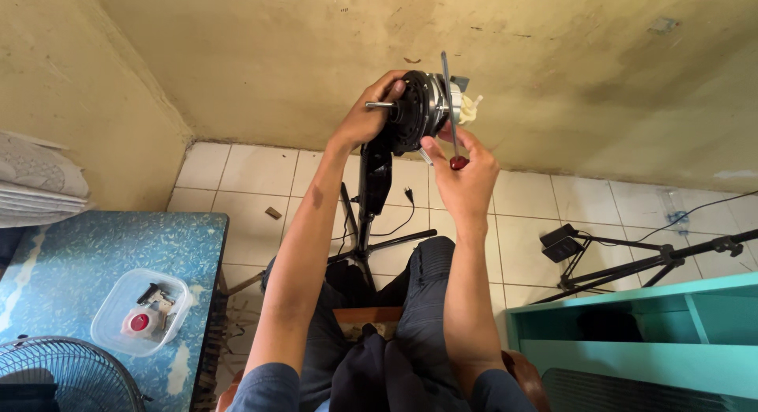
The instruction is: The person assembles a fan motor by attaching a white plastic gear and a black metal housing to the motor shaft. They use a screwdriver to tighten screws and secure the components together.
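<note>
A black and silver fan motor (422,108) with a bare shaft sits on top of a black fan stand (374,183) in front of me. My left hand (369,116) grips the front of the motor beside the shaft. My right hand (466,171) holds a screwdriver (448,104) with a red handle, its thin shank pointing up across the motor's rear. A cream plastic part (471,108) sticks out behind the motor.
A blue table (95,246) at left carries a clear plastic box (142,309) of small parts and a wire fan grille (63,372). A black tripod (647,262) lies on the tiled floor at right, above a teal shelf (632,325). A yellow wall stands ahead.
</note>
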